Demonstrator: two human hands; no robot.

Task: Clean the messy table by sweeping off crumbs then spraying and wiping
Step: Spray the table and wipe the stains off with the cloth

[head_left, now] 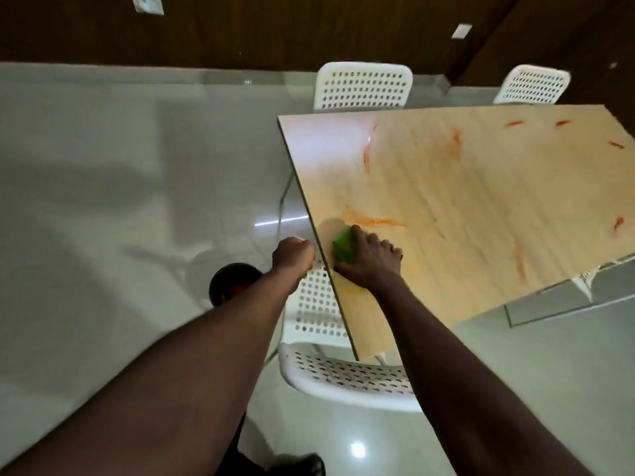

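A light wooden table (481, 207) carries orange-red smears, one streak (381, 221) just beyond my right hand. My right hand (371, 259) presses a green cloth (343, 247) onto the tabletop near its left edge, fingers curled over the cloth. My left hand (292, 254) is held just off the table's left edge, beside the cloth, its fingers curled in; whether it holds anything is hidden.
A white perforated chair (343, 372) stands under the table's near corner. Two more white chairs (362, 85) (532, 84) stand at the far side. A dark round bin (233, 281) sits on the glossy floor under my left forearm. More smears (515, 123) lie farther right.
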